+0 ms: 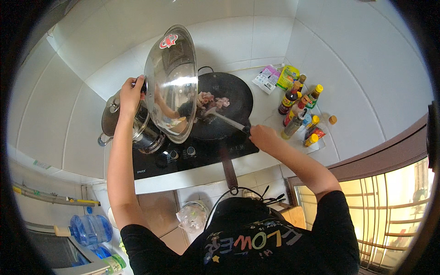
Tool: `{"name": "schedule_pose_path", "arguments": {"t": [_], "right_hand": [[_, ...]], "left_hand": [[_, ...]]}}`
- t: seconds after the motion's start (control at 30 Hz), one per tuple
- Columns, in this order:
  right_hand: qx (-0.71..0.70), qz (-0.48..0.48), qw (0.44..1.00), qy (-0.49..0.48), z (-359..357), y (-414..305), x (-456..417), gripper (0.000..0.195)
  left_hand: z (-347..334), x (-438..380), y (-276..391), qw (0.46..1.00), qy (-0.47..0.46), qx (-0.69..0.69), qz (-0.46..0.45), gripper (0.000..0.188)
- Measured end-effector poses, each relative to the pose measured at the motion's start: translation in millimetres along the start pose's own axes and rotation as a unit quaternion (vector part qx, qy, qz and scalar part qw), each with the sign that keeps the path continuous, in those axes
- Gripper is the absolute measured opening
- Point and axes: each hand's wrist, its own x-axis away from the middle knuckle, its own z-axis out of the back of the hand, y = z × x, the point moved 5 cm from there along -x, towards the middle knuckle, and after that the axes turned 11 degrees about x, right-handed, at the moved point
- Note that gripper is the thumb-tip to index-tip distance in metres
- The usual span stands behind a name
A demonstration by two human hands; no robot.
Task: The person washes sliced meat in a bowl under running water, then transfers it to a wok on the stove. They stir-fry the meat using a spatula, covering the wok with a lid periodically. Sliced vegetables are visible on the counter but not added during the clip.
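Note:
My left hand (pixel 131 95) grips the dark knob of a domed stainless-steel lid (pixel 172 103). The lid is tilted up on edge and hides the left part of a black wok (pixel 233 90). A red and white sticker is on its shiny outside. In my right hand (pixel 262 137) is the dark handle of a metal spatula (pixel 229 121). Its blade touches several pieces of pinkish meat (pixel 209 100) in the wok. The wok sits on a black glass cooktop (pixel 213 150), its long handle (pixel 229 173) pointing towards me.
Behind my left hand stands a steel pot (pixel 111 118) with a lid. Seasoning bottles (pixel 288 99) crowd the counter at right, near a yellow-green pouch (pixel 288 77) and a purple-white packet (pixel 267 79). Below are a bagged bin (pixel 193 217) and a blue water jug (pixel 91 229). A barred window (pixel 388 213) is at right.

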Motion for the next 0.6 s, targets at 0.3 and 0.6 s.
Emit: {"name": "schedule_pose_path", "arguments": {"t": [0.3,0.6], "right_hand": [[-0.017,0.012,0.999,-0.032,38.0,20.6,28.7,0.022],[-0.073,-0.014,0.994,0.078,3.5,-2.7,-62.0,0.021]], "left_hand": [[8.6,12.7,9.8,1.0,0.005,-0.019,0.0,0.035],[15.2,7.3,5.3,0.999,0.025,0.017,0.016,0.033]]}}
